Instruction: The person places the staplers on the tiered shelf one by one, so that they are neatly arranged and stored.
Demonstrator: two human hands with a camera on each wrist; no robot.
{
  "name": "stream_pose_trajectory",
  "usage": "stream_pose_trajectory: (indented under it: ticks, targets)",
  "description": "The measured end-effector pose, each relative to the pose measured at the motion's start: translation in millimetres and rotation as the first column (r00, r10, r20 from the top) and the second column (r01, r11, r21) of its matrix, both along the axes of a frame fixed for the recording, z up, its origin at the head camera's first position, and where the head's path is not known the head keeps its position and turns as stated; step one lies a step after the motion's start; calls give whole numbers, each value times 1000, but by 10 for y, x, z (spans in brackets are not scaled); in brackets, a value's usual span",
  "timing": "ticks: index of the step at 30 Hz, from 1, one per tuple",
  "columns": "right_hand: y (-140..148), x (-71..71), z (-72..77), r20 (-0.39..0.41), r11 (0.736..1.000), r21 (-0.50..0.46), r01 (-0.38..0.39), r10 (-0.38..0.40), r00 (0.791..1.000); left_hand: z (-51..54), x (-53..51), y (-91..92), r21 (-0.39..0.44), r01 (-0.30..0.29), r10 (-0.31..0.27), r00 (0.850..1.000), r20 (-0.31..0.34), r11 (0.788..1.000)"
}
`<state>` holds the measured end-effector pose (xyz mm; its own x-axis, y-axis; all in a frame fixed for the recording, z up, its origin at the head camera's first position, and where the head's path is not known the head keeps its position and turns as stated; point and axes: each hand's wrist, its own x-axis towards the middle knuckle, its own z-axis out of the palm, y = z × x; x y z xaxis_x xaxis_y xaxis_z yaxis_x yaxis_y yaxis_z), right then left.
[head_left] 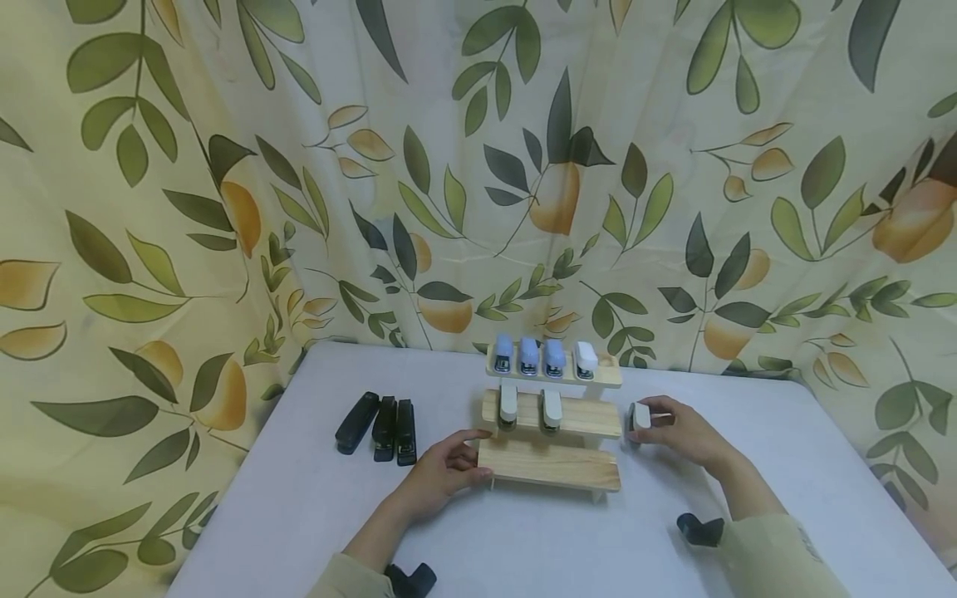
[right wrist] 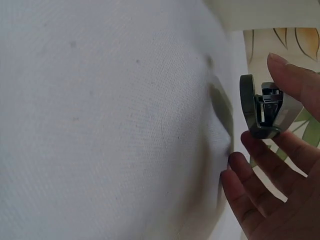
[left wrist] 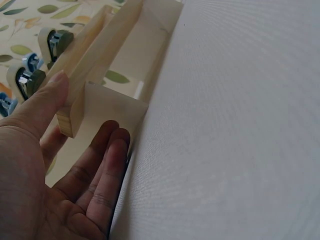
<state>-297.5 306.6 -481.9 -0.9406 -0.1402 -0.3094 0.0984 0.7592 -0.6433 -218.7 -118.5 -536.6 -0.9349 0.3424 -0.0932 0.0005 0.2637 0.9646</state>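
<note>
Fingers of left hand [head_left: 444, 478], right of three black staplers [head_left: 385, 428], grip wooden rack [head_left: 549, 465] at its lowest board's left end; six staplers [head_left: 552, 409] sit higher up. Right hand [head_left: 684, 433] pinches white stapler [head_left: 640, 417], just right of rack.

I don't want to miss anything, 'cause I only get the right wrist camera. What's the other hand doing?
Observer: The left hand is holding the left end of the lowest wooden shelf.
Operator: Ooh, is anything on the shelf right above that?
Observer: Yes, two pale staplers sit on the middle shelf.
Operator: And are there any staplers way over on the left?
Observer: Yes, three black staplers lie on the table, left of the shelves.
</note>
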Motion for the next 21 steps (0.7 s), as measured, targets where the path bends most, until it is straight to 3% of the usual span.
stream_pose_trajectory:
  ticks: [11,21]
  targets:
    - [-12,50,27,-36,1000,4,-18,18,999,-8,-2,0,-10,-1,1,1000,-1,1000]
    - [-95,139,171,-87,999,7,-42,43,995,10,7,1,-5,2,-2,1000,-2,1000]
